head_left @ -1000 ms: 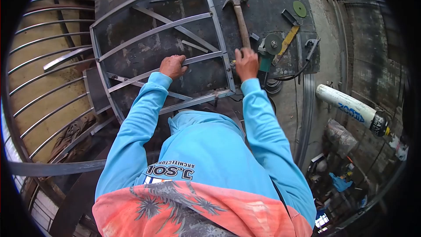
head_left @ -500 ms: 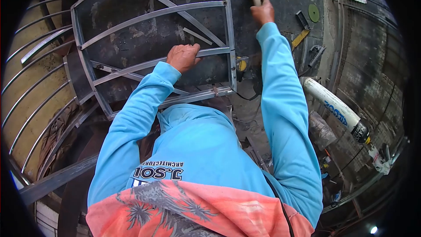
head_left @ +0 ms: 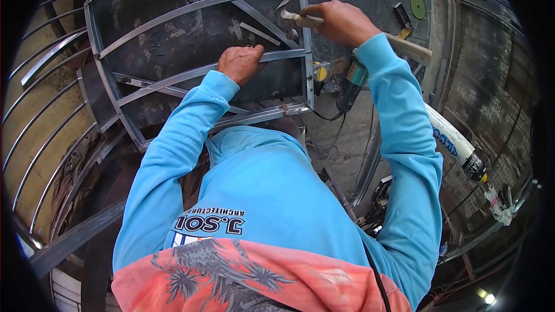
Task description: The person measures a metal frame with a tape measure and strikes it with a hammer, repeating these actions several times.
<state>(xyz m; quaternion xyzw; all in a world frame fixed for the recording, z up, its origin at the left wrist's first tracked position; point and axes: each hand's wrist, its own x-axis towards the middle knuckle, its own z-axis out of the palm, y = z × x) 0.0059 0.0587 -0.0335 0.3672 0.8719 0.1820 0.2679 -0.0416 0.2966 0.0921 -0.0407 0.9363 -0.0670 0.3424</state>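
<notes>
A welded metal frame (head_left: 196,6) with curved crossbars and diagonal pieces lies on a dark work surface. My left hand (head_left: 241,64) is closed around the left part of its lower curved bar. In my right hand (head_left: 347,23), the fingers wrap round the wooden handle of a claw hammer (head_left: 287,16). The hammer's head is over the frame's right side, above the end of that same bar, and its handle points back to the right. A loose metal strip (head_left: 259,33) lies between the two hands, inside the frame.
A green power tool (head_left: 352,82) and a yellow tape measure (head_left: 319,73) are right of the frame. Farther right are a green disc (head_left: 418,7) and a white cylinder (head_left: 454,138). Curved metal bars (head_left: 49,121) stand at the left.
My right hand has brought the hammer left and down, from beyond the frame to over its right side. The power tool has come into view under my right forearm. My left hand stays on the bar.
</notes>
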